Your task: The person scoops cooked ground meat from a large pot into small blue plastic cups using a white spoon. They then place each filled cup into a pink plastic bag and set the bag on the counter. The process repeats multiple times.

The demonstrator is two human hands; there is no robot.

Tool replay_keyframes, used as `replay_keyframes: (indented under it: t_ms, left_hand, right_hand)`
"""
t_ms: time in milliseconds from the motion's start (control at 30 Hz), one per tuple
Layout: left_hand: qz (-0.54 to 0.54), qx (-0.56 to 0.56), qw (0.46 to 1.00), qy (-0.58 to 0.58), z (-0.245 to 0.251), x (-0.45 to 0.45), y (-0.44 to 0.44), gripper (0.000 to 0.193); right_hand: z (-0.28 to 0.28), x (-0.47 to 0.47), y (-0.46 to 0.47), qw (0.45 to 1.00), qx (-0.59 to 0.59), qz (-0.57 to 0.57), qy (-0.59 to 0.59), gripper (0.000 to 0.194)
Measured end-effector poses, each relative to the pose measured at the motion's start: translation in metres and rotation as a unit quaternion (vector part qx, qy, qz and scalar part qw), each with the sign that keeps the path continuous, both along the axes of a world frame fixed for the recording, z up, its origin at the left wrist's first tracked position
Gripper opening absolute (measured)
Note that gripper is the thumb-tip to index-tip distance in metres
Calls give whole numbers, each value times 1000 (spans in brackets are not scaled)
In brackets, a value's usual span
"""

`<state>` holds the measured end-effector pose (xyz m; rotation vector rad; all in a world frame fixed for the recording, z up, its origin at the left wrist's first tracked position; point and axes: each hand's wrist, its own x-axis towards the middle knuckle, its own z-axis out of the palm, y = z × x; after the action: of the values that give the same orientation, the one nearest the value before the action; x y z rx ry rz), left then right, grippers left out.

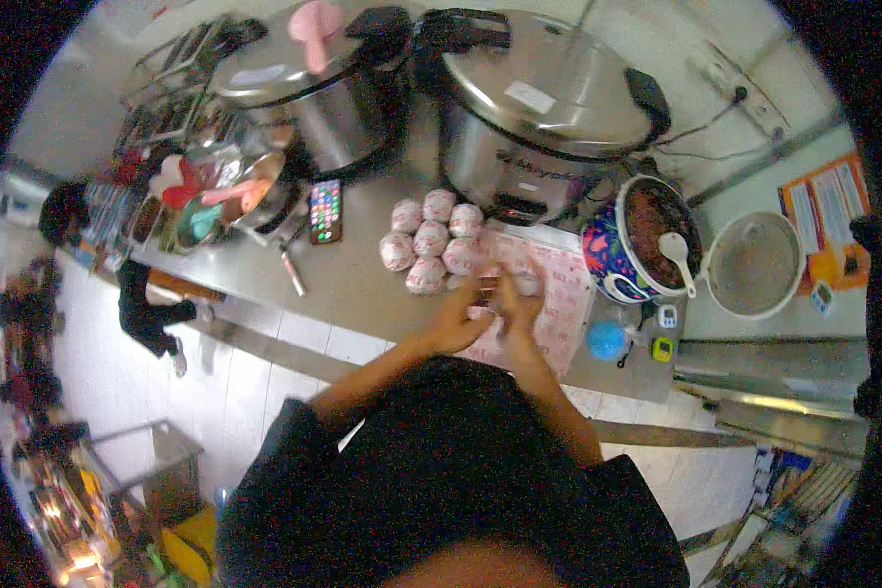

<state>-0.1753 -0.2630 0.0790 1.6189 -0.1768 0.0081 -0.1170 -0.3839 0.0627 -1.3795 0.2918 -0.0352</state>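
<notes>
My left hand (459, 320) and my right hand (518, 305) are close together over a stack of printed pink-and-white wrapping paper (562, 309) on the steel counter (360, 279). Both hands are blurred by motion. A small dark brown patch (487, 292) shows between the fingers; whether it is food or shadow I cannot tell. Just left of and beyond my hands, several paper-wrapped balls (431, 239) sit in a tight cluster. To the right of the paper stands a blue patterned pot (601, 253) of dark brown grainy food (650, 220), with a white rice paddle (676, 253) resting in it.
Two large lidded cookers (551, 88) (323, 110) stand along the back. A phone (325, 212), a marker (292, 273) and bowls with utensils (213, 198) are on the left. A round white-rimmed lid (754, 264), small timers (662, 349) and a blue round object (607, 339) are right. Another person (143, 301) stands far left.
</notes>
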Motion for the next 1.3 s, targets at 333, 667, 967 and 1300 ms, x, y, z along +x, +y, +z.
replay_keyframes:
  t_ms: [333,667,967,1300]
  left_hand:
    - [303,-30,952,31,-42,-18,-19,68]
    - [418,217,871,140,-130,-5,115,58]
    - [575,358,726,116,-126,16,108,71]
    - [-234,98,926,280,4,26,5,58]
  right_hand:
    - [-64,-2,69,911,-285,218,-201,42]
    - [-6,-1,-65,921,-284,199,-178,67]
    - [-67,-2,-265,813,-563,36,142,98]
    - [31,2,-145,798,-248,550,17,56]
